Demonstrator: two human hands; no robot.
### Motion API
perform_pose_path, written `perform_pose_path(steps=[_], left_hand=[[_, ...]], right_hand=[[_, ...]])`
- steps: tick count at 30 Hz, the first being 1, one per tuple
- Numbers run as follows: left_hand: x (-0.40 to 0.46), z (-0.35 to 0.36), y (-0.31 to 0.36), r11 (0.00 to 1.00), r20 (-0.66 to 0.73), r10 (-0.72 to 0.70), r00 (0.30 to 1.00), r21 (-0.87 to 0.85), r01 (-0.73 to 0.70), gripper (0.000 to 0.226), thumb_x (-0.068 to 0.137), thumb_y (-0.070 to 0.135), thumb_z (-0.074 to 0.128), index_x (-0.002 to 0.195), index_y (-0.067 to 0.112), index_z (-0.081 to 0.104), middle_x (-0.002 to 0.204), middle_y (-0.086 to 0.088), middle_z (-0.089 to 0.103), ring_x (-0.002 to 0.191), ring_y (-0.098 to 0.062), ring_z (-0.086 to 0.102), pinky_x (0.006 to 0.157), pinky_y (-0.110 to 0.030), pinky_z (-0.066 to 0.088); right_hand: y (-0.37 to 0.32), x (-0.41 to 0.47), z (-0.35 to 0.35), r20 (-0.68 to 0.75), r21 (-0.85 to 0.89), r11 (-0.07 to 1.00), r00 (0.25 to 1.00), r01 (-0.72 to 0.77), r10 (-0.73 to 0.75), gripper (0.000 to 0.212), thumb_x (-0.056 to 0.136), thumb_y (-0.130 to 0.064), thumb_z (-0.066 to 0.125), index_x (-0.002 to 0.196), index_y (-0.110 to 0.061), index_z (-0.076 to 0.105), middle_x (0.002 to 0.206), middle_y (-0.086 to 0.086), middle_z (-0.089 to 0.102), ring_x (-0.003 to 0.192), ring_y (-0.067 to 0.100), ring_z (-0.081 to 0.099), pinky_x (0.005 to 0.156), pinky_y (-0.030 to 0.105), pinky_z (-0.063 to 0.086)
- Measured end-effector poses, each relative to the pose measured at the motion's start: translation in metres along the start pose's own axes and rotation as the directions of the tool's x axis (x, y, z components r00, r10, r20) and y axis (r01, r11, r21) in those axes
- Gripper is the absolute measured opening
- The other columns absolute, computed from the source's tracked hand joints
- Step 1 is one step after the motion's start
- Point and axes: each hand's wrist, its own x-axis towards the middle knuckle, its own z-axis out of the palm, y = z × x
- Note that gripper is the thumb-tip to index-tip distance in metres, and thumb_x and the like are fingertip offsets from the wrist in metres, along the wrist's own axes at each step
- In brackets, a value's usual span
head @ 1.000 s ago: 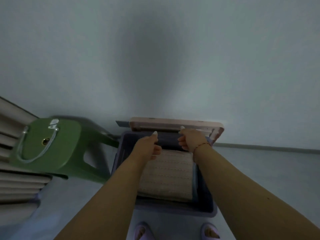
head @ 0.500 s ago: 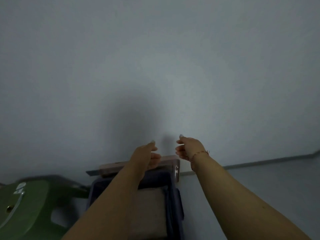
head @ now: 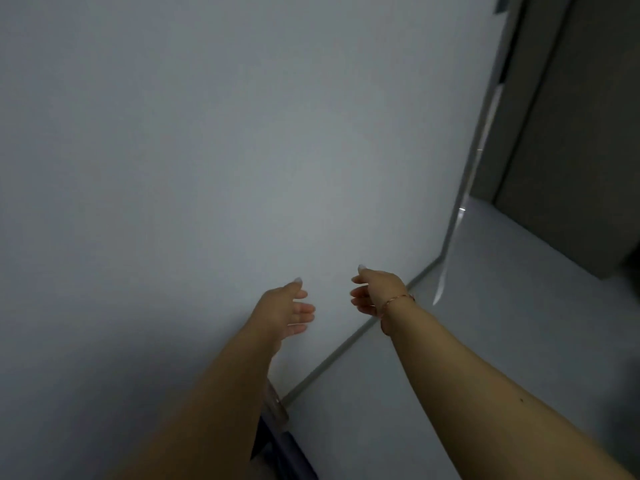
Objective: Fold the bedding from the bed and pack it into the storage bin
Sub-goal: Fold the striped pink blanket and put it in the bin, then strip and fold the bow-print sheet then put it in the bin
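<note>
A: Hands, condition?
B: Left hand and right hand, both raised before the wall, fingers loosely spread, holding nothing

A: Storage bin, bedding?
B: Bin: only a dark corner beneath the left forearm, contents hidden. No bedding or bed in view, so progress can't be judged

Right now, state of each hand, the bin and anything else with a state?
left hand: raised in front of the wall, fingers relaxed, holds nothing.
right hand: raised, fingers loosely curled, holds nothing.
bracelet: on the right wrist.
storage bin: only a dark corner shows beside the left forearm; contents out of view.
bin lid: small pale part visible above that corner; open or shut cannot be told.
</note>
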Motion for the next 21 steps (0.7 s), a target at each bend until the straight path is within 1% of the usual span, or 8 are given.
perform_pose_path(steps=[2, 5, 9, 12, 15, 18, 21], left_hand=[[-0.002, 0.032, 0.008, 0.998, 0.074, 0.011, 0.997, 0.055, -0.015, 0.040, 0.098, 0.042, 0.046, 0.110, 0.006, 0.059, 0.106, -0.018, 0.066, 0.098, -0.030, 0.065, 0.093, -0.042, 0.052], [-0.009, 0.079, 0.017, 0.994, 0.186, 0.031, 0.982, 0.098, -0.049, 0.038, 0.098, 0.041, 0.046, 0.106, 0.007, 0.060, 0.100, -0.016, 0.067, 0.093, -0.028, 0.065, 0.088, -0.040, 0.053], [-0.021, 0.153, 0.022, 0.982, 0.343, 0.023, 0.939, 0.166, -0.085, 0.035, 0.097, 0.041, 0.048, 0.102, 0.008, 0.059, 0.097, -0.015, 0.067, 0.090, -0.028, 0.065, 0.081, -0.038, 0.053], [-0.031, 0.212, 0.022, 0.969, 0.442, 0.007, 0.897, 0.217, -0.114, 0.033, 0.098, 0.037, 0.046, 0.105, 0.006, 0.057, 0.099, -0.017, 0.063, 0.092, -0.029, 0.061, 0.082, -0.037, 0.051], [-0.039, 0.276, 0.021, 0.957, 0.506, 0.003, 0.862, 0.249, -0.149, 0.031, 0.098, 0.034, 0.046, 0.105, 0.006, 0.057, 0.092, -0.015, 0.063, 0.085, -0.026, 0.062, 0.086, -0.039, 0.051], [-0.049, 0.355, 0.018, 0.942, 0.564, -0.022, 0.825, 0.287, -0.172, 0.030, 0.098, 0.036, 0.045, 0.098, 0.008, 0.057, 0.087, -0.013, 0.063, 0.078, -0.024, 0.062, 0.078, -0.035, 0.051], [-0.064, 0.435, 0.018, 0.929, 0.613, -0.041, 0.789, 0.314, -0.195, 0.030, 0.098, 0.037, 0.047, 0.092, 0.009, 0.057, 0.087, -0.014, 0.063, 0.079, -0.025, 0.062, 0.073, -0.035, 0.051]], right_hand=[[-0.003, -0.013, -0.032, -0.073, 0.053, 0.998, 0.997, 0.026, -0.022, 0.031, 0.099, -0.033, 0.044, 0.097, -0.006, 0.059, 0.074, 0.008, 0.059, 0.064, 0.017, 0.055, 0.065, 0.028, 0.049], [-0.004, -0.028, -0.078, -0.177, 0.101, 0.994, 0.984, 0.044, -0.025, 0.029, 0.098, -0.032, 0.044, 0.095, -0.006, 0.059, 0.074, 0.007, 0.059, 0.063, 0.017, 0.055, 0.065, 0.028, 0.049], [0.001, -0.048, -0.152, -0.330, 0.175, 0.983, 0.944, 0.064, -0.003, 0.028, 0.098, -0.030, 0.045, 0.096, -0.005, 0.059, 0.074, 0.008, 0.058, 0.063, 0.018, 0.054, 0.065, 0.028, 0.048], [0.009, -0.064, -0.211, -0.421, 0.227, 0.970, 0.907, 0.089, 0.015, 0.031, 0.098, -0.031, 0.044, 0.100, -0.005, 0.059, 0.076, 0.009, 0.058, 0.063, 0.018, 0.055, 0.065, 0.028, 0.048], [0.016, -0.076, -0.277, -0.509, 0.268, 0.957, 0.860, 0.110, 0.044, 0.033, 0.098, -0.034, 0.045, 0.100, -0.005, 0.060, 0.075, 0.009, 0.059, 0.063, 0.019, 0.055, 0.063, 0.028, 0.048], [0.023, -0.089, -0.357, -0.587, 0.302, 0.944, 0.806, 0.132, 0.075, 0.032, 0.098, -0.034, 0.044, 0.098, -0.007, 0.060, 0.077, 0.008, 0.059, 0.064, 0.018, 0.056, 0.065, 0.029, 0.048], [0.027, -0.101, -0.436, -0.642, 0.325, 0.931, 0.762, 0.164, 0.090, 0.032, 0.098, -0.035, 0.044, 0.099, -0.007, 0.059, 0.077, 0.008, 0.059, 0.065, 0.018, 0.056, 0.063, 0.029, 0.048]])
